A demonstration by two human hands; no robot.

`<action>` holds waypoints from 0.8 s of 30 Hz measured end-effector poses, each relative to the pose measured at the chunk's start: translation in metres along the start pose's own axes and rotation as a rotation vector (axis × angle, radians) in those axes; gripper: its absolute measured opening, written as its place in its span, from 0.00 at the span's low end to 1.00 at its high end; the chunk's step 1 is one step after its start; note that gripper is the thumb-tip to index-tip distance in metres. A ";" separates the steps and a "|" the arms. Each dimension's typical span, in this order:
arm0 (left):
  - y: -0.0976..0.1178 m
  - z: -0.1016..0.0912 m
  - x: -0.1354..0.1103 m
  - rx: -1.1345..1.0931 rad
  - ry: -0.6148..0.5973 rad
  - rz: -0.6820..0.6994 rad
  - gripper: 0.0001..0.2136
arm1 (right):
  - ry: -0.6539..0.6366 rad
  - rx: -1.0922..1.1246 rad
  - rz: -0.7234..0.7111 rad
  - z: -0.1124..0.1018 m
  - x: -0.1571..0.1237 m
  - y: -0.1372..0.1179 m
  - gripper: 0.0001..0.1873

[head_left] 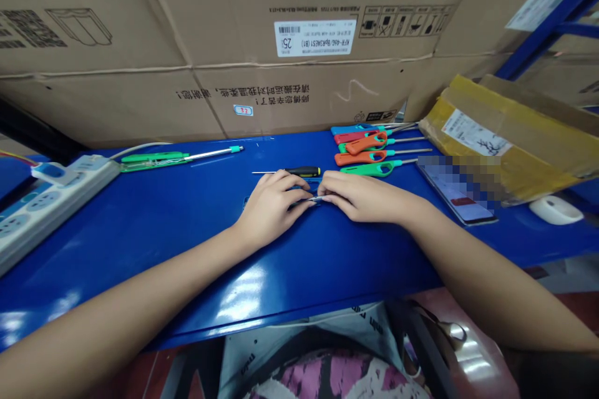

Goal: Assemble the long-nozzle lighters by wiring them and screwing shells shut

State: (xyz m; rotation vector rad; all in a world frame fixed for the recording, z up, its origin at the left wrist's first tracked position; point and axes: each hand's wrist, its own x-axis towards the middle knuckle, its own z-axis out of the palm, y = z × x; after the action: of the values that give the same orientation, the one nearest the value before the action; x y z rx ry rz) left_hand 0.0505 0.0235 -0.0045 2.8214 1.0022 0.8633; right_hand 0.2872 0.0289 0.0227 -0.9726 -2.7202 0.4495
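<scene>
My left hand (276, 206) and my right hand (358, 196) meet over the middle of the blue table. Between their closed fingertips sits a small, thin silvery piece (317, 199), pinched from both sides; most of it is covered by the fingers. Something blue (312, 182) shows just behind the fingers, largely hidden by my left hand. A screwdriver (302, 171) with a black and yellow handle lies behind the hands, its shaft pointing left. Several gas lighters (367, 142) in blue, red, orange and green are piled behind my right hand, with their long metal tips toward the right.
At the left stand a white power strip (51, 199) and an opened green lighter (156, 162). A phone (458, 193), a taped carton (505, 137) and a white mouse (556, 210) lie at the right. Large cardboard boxes (140, 100) wall off the blue table's (196, 274) back.
</scene>
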 end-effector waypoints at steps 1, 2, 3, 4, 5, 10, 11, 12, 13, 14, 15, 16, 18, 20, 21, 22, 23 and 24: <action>0.000 0.001 -0.001 -0.013 0.000 -0.004 0.07 | 0.009 -0.002 -0.007 0.000 0.000 0.001 0.09; -0.001 0.001 -0.001 -0.027 -0.002 -0.009 0.07 | 0.017 -0.005 -0.013 0.000 0.000 0.001 0.09; -0.001 0.002 -0.002 -0.040 -0.005 -0.016 0.07 | 0.023 -0.010 -0.019 0.001 -0.001 0.001 0.08; -0.001 0.003 -0.003 -0.053 -0.009 -0.024 0.07 | 0.026 -0.017 -0.022 0.001 -0.001 0.001 0.08; -0.002 0.003 -0.003 -0.063 -0.016 -0.035 0.07 | 0.027 -0.023 -0.024 0.002 -0.001 0.001 0.07; 0.000 0.002 -0.004 -0.088 -0.055 -0.079 0.06 | 0.037 -0.042 -0.011 0.006 0.001 -0.002 0.06; 0.000 0.001 -0.005 -0.087 -0.066 -0.080 0.06 | 0.039 -0.042 -0.011 0.007 0.002 -0.003 0.06; 0.001 0.000 -0.005 -0.085 -0.078 -0.078 0.07 | 0.042 -0.041 -0.011 0.008 0.002 -0.003 0.06; 0.001 -0.001 -0.006 -0.083 -0.090 -0.074 0.07 | 0.046 -0.040 -0.010 0.009 0.003 -0.003 0.05; 0.001 -0.002 -0.007 -0.082 -0.101 -0.067 0.07 | 0.053 -0.041 -0.006 0.010 0.003 -0.003 0.05; 0.000 -0.002 -0.007 -0.083 -0.109 -0.063 0.08 | 0.061 -0.042 0.000 0.011 0.004 -0.003 0.05; 0.000 -0.002 -0.007 -0.086 -0.114 -0.062 0.08 | 0.069 -0.043 0.006 0.012 0.004 -0.003 0.05; -0.002 -0.001 -0.008 -0.101 -0.113 -0.071 0.07 | 0.083 -0.037 0.018 0.013 0.005 -0.002 0.05; -0.004 0.001 -0.008 -0.131 -0.100 -0.081 0.07 | 0.090 -0.024 0.025 0.014 0.006 -0.002 0.05; -0.005 0.003 -0.008 -0.149 -0.092 -0.082 0.06 | 0.091 -0.018 0.029 0.014 0.007 -0.002 0.05; -0.006 0.004 -0.007 -0.164 -0.084 -0.080 0.06 | 0.091 -0.013 0.032 0.014 0.007 -0.002 0.04; -0.007 0.005 -0.007 -0.175 -0.077 -0.076 0.06 | 0.088 -0.010 0.035 0.014 0.007 -0.002 0.04; -0.007 0.005 -0.007 -0.182 -0.073 -0.074 0.06 | 0.087 -0.011 0.040 0.014 0.007 -0.002 0.04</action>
State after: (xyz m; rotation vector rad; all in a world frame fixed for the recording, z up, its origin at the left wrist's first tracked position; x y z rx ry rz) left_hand 0.0445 0.0257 -0.0139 2.6277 0.9589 0.7947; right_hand 0.2765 0.0292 0.0111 -1.0266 -2.6327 0.3910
